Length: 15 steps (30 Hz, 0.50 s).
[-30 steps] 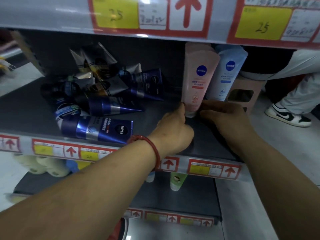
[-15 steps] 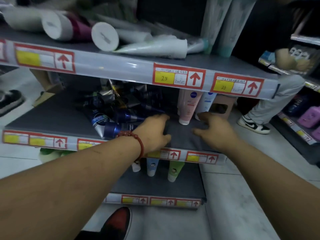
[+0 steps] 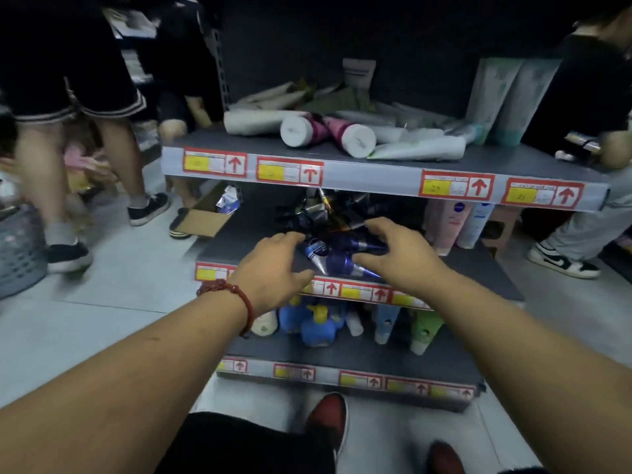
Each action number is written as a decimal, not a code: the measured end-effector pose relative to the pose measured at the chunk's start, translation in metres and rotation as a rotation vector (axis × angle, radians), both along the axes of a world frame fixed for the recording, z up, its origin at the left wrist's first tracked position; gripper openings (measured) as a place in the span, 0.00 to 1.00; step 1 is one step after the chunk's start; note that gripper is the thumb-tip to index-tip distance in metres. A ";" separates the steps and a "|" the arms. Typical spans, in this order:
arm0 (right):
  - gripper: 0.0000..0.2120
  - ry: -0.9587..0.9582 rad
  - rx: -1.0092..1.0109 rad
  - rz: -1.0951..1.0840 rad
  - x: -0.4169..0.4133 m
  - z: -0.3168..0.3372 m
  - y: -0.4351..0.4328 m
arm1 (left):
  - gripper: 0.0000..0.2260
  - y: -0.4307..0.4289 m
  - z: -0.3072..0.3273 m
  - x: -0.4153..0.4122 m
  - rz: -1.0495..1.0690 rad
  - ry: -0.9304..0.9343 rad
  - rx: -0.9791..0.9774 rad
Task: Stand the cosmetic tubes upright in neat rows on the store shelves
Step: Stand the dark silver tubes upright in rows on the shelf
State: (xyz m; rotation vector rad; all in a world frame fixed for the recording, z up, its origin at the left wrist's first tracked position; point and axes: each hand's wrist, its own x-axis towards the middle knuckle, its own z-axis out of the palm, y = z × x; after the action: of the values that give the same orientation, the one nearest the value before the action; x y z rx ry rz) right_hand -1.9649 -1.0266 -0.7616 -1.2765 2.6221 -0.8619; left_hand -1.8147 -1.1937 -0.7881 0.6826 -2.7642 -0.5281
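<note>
Grey shelves [image 3: 239, 248] fill the view in three tiers, each fronted by red-and-yellow price labels. On the top shelf [image 3: 342, 181] a heap of white tubes [image 3: 359, 138] lies on its side. On the middle tier a pile of dark blue tubes [image 3: 328, 217] is still jumbled, lying flat and crossing one another. To the right of that pile a pink tube [image 3: 444, 224] and a pale blue tube [image 3: 477, 224] stand upright, side by side, at the far right.

Both hands have left the pink tube, which they were steadying a second ago, and have moved left to the pile. The left hand [image 3: 273, 268], with a red bracelet [image 3: 236, 295] at its wrist, is spread loosely near the shelf edge, its fingertips just beside the nearest blue tube [image 3: 337, 260]. The right hand [image 3: 400, 254] arches over the front tubes with the thumb low beside one. Whether it already pinches that tube I cannot tell.

The pink tube now stands with no hand on it, so that placement looks done. The next step is probably lifting a blue tube and standing it up.
</note>
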 end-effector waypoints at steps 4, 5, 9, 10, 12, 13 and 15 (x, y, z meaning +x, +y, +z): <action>0.34 -0.046 -0.047 0.040 0.022 -0.013 -0.044 | 0.30 -0.036 -0.012 0.041 0.076 0.005 0.022; 0.34 -0.060 -0.055 0.043 0.024 -0.018 -0.054 | 0.30 -0.044 -0.016 0.045 0.095 0.007 0.038; 0.33 -0.072 -0.071 0.025 0.018 -0.041 -0.090 | 0.29 -0.073 -0.036 0.033 0.137 0.059 0.127; 0.33 -0.052 -0.069 0.017 0.014 -0.046 -0.100 | 0.29 -0.080 -0.042 0.026 0.139 0.089 0.148; 0.33 -0.013 -0.083 -0.008 0.003 -0.055 -0.122 | 0.27 -0.092 -0.055 0.009 0.139 0.148 0.187; 0.33 0.000 -0.088 -0.019 -0.002 -0.058 -0.131 | 0.27 -0.097 -0.063 0.000 0.138 0.173 0.210; 0.31 0.029 -0.066 -0.013 -0.009 -0.066 -0.148 | 0.26 -0.107 -0.076 -0.015 0.131 0.206 0.254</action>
State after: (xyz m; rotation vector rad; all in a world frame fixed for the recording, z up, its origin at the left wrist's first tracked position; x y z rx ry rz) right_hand -1.9738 -1.1750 -0.8279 -1.2979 2.6481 -0.9464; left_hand -1.8300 -1.3003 -0.8643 0.8082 -2.4656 -0.8777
